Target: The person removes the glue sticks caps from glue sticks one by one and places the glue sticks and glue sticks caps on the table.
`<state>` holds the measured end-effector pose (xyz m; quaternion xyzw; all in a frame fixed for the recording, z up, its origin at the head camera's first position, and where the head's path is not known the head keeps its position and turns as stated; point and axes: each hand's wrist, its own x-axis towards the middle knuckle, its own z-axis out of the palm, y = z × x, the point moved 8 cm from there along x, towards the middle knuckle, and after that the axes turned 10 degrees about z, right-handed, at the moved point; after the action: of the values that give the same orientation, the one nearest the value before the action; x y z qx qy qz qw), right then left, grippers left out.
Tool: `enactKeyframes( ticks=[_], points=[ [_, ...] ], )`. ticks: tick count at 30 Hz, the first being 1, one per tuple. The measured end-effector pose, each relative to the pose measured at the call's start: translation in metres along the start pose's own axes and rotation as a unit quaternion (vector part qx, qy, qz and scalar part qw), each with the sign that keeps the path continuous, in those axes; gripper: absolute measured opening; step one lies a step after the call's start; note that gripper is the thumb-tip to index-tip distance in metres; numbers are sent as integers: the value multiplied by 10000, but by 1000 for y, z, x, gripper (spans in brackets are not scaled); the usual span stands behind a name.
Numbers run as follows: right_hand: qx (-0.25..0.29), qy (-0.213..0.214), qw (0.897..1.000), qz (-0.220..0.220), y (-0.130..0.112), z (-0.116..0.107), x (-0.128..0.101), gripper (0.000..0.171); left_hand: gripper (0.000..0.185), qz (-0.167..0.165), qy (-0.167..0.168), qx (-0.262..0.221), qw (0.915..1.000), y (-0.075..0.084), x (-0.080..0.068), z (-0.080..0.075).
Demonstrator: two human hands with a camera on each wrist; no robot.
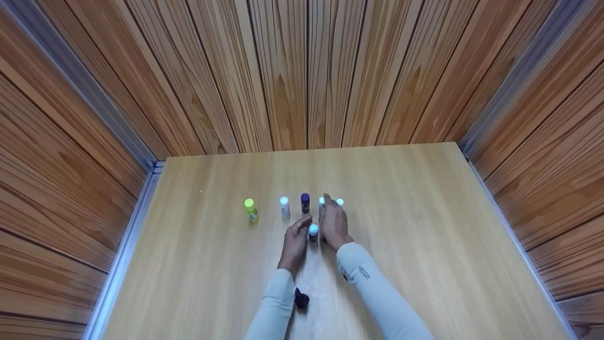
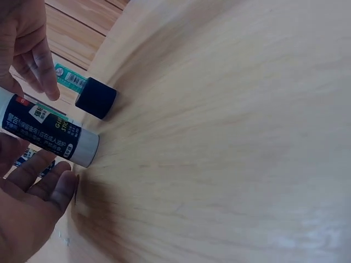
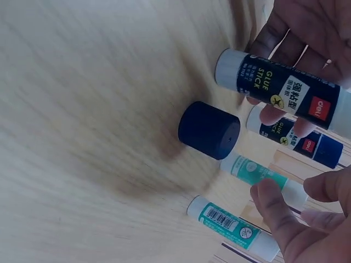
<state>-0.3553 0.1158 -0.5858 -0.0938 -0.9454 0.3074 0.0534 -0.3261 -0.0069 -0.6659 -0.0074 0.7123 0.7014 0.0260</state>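
A dark glue stick (image 1: pixel 313 230) with no cap stands on the wooden table (image 1: pixel 424 226) between my hands. My left hand (image 1: pixel 295 241) cups it, its fingers (image 2: pixel 38 181) nearly straight beside the dark glue stick (image 2: pixel 49 134). A dark blue cap (image 3: pixel 208 130) stands on the table by the stick's white base (image 3: pixel 227 66). My right hand (image 1: pixel 332 224) reaches past it, and its fingertips (image 3: pixel 271 205) pinch the top of a teal glue stick (image 3: pixel 258 172). In the head view that teal stick (image 1: pixel 322 200) stands in a row.
The row also holds a yellow-capped stick (image 1: pixel 249 204), a white-capped one (image 1: pixel 284 201), a purple-capped one (image 1: pixel 305 198) and a second teal one (image 1: pixel 339 202). Wood-panelled walls (image 1: pixel 302 71) close in the table on three sides.
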Motion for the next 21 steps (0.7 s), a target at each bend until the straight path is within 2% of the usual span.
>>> enactKeyframes(
  ticks=[5, 10, 13, 17, 21],
  points=[
    [-304, 171, 9992, -194, 1, -1, 4, 33, 38, 167, -13, -42, 9999, 1, 0, 3],
    [-278, 432, 9976, -466, -3, -5, 3, 16, 37, 182, 32, -6, 9998, 3, 1, 3],
    [-166, 481, 9973, -527, -6, -10, 1, 12, 34, 226, 172, 84, 9996, 5, 0, -1],
    [178, 326, 9984, -427, -13, -17, -5, 9, 30, 527, 478, 386, 9967, 15, -1, -9],
    [576, -76, 9982, -152, -18, -20, -10, 8, 29, 964, 668, 915, 9889, 29, -2, -14]
  ],
)
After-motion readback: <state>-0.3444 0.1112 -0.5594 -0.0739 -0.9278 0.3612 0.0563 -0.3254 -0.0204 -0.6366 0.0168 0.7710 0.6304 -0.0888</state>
